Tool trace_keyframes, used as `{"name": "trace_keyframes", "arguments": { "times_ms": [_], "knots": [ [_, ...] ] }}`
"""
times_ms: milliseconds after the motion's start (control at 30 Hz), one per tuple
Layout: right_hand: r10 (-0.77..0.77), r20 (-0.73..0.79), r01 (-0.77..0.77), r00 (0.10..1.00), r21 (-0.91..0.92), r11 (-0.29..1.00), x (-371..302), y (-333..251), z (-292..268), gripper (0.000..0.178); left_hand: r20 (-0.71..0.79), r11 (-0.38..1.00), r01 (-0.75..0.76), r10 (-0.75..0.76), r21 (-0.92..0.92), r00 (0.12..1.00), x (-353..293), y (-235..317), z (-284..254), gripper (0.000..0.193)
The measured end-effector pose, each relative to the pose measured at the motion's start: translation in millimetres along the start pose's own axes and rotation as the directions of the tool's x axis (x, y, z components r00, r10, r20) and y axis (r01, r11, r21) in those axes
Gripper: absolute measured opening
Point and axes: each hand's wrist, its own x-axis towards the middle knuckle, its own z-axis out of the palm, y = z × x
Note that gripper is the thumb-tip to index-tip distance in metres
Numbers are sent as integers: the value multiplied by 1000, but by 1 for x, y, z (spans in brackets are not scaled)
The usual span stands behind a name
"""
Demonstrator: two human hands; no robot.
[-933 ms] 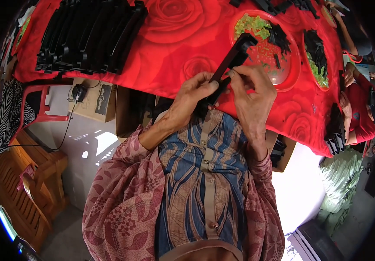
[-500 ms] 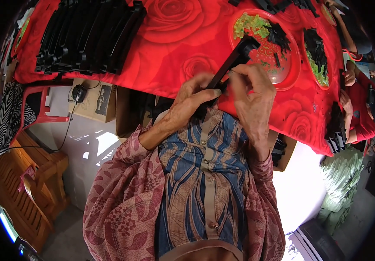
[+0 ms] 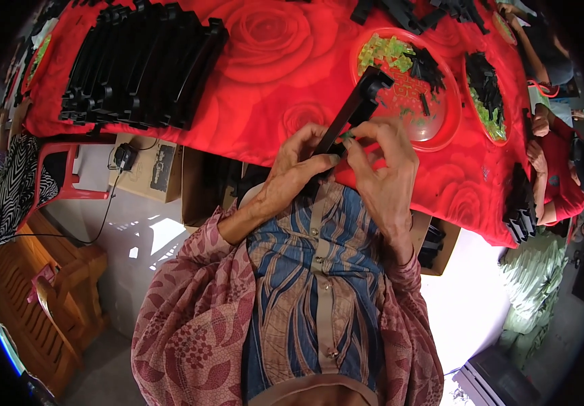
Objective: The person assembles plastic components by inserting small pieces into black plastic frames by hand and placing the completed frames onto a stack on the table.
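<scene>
My left hand [image 3: 292,172] is wrapped round a long black plastic strip [image 3: 346,114], which slants up and right to a thicker, hooked end. Close beside the strip, my right hand [image 3: 385,169] pinches a tiny green piece [image 3: 347,137] between thumb and fingertips; its exact shape is too small to tell. Just beyond the hands lies a round red tray [image 3: 456,115]. In it are yellow-green clear pieces [image 3: 383,53], short black pieces [image 3: 427,71] and scattered small green bits.
Many similar black strips [image 3: 143,68] lie in a row at the table's far left. A second red tray [image 3: 487,101] stands to the right. Cardboard boxes [image 3: 149,169] sit below the table edge. Another person's hands [image 3: 539,145] work at the right, near more black strips [image 3: 521,203].
My right hand's fingers have come down closer to the black strip, and a green piece now shows in the pinch. The strip's hooked end sits slightly lower and further left.
</scene>
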Motion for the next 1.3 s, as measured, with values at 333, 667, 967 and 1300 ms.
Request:
{"name": "trace_keyframes", "arguments": {
  "times_ms": [333, 667, 967, 1300],
  "knots": [
    [-116, -34, 111, 993, -121, 986, -5, -1, -4, 13, -1, 978, -70, 72, 196, 997, -3, 4, 0, 27],
    [-363, -14, 352, 932, -217, 910, -5, -2, 0, 18, -7, 982, -87, 90, 170, 996, 0, 11, -4, 28],
    [-411, -15, 400, 911, -203, 894, -4, 9, 2, 18, -23, 985, -48, 52, 168, 998, 1, 7, -5, 28],
    [-346, 13, 345, 938, -124, 930, 7, 10, -5, 17, -4, 993, -13, 14, 114, 1000, 2, 2, -6, 28]
  ]
}}
